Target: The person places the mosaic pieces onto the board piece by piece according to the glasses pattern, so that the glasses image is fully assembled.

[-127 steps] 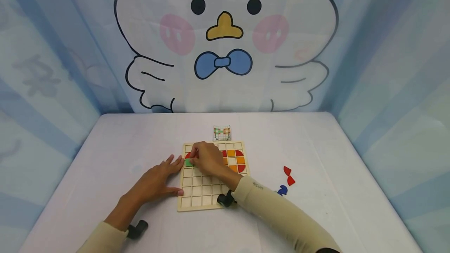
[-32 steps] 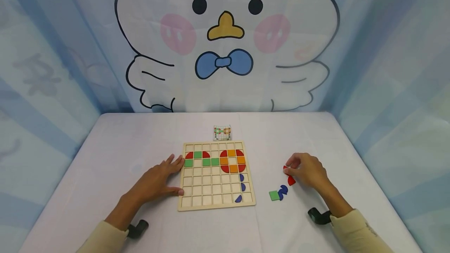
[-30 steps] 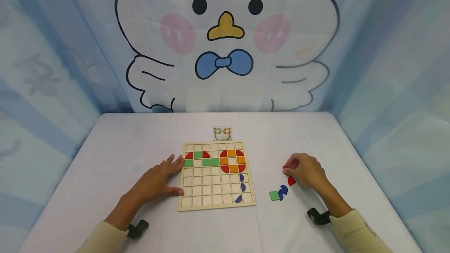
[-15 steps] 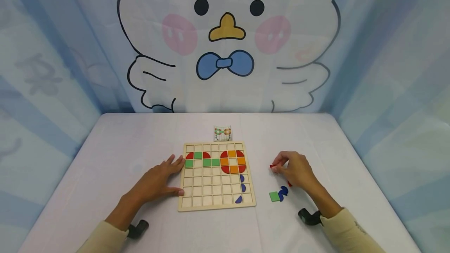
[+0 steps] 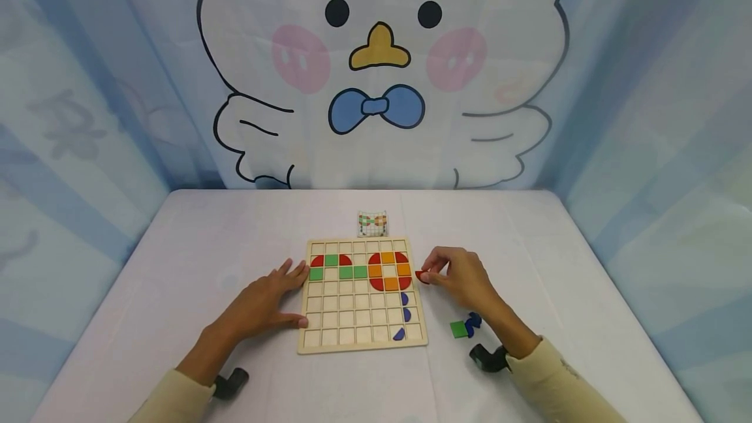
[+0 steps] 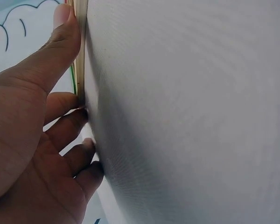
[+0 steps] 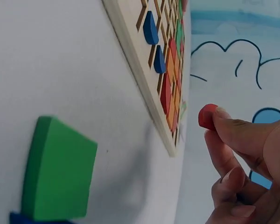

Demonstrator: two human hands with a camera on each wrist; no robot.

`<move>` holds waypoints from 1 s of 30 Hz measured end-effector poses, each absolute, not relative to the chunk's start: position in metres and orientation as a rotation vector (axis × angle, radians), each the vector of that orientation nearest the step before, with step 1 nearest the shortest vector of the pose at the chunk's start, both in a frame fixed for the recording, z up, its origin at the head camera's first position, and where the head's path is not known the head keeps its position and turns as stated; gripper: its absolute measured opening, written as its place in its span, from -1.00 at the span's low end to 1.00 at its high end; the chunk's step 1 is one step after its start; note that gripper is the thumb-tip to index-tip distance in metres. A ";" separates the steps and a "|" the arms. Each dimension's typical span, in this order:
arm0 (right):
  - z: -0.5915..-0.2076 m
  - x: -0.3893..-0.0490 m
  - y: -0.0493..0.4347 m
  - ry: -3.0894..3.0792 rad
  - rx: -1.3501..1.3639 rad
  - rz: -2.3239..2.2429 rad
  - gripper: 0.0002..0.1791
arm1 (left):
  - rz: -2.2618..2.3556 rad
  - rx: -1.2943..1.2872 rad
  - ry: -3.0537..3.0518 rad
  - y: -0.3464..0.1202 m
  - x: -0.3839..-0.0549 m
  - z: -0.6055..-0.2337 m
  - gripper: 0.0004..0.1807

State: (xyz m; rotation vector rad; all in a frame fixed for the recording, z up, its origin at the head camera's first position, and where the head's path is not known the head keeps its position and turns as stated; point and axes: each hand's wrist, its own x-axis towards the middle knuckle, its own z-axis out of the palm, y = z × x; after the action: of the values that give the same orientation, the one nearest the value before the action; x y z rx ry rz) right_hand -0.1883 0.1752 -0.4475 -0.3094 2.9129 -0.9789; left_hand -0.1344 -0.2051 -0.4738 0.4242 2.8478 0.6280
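Between thumb and forefinger, my right hand (image 5: 464,274) pinches a red quarter-circle tile (image 7: 206,116), just off the right edge of a wooden grid board (image 5: 346,305). My left hand (image 5: 258,302) rests with spread fingers along the board's left edge, thumb and fingertips at the rim. On the board's upper right, red and orange tiles (image 5: 387,258) form a ring. Red and green tiles (image 5: 352,271) sit in the upper left cells. Blue half-circle tiles (image 5: 405,314) lie down the lower right side.
On the table right of the board lie a loose green square tile (image 5: 459,329) and blue tiles (image 5: 472,324) beside it, below my right forearm. A small pattern card (image 5: 373,224) lies behind the board. A printed curtain (image 5: 376,149) stands along the table's back edge.
My right hand set a green tile at the board's left, went to the loose pieces and took up a red tile. It has since carried that tile left toward the board. My left hand stays put.
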 end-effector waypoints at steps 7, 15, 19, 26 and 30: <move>-0.444 -0.188 0.150 2.884 -0.403 -1.014 -0.86 | 0.623 0.428 2.852 -0.206 -0.136 -0.477 0.18; -0.443 -0.186 0.119 2.834 -0.455 -1.060 -0.82 | 0.623 0.421 2.850 -0.205 -0.135 -0.477 0.18; -0.445 -0.186 0.106 2.812 -0.521 -1.080 -0.82 | 0.625 0.412 2.848 -0.205 -0.135 -0.476 0.18; -0.447 -0.187 0.082 2.759 -0.675 -1.122 -0.85 | 0.622 0.421 2.846 -0.205 -0.136 -0.476 0.18; -0.448 -0.187 0.068 2.748 -0.728 -1.101 -0.84 | 0.616 0.414 2.840 -0.206 -0.137 -0.476 0.18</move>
State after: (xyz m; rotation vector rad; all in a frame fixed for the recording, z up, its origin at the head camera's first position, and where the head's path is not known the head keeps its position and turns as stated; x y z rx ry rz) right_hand -0.1874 0.0675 -0.4484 -0.7278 2.7483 -1.1008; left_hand -0.1369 -0.2057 -0.4756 0.4140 2.8405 0.6160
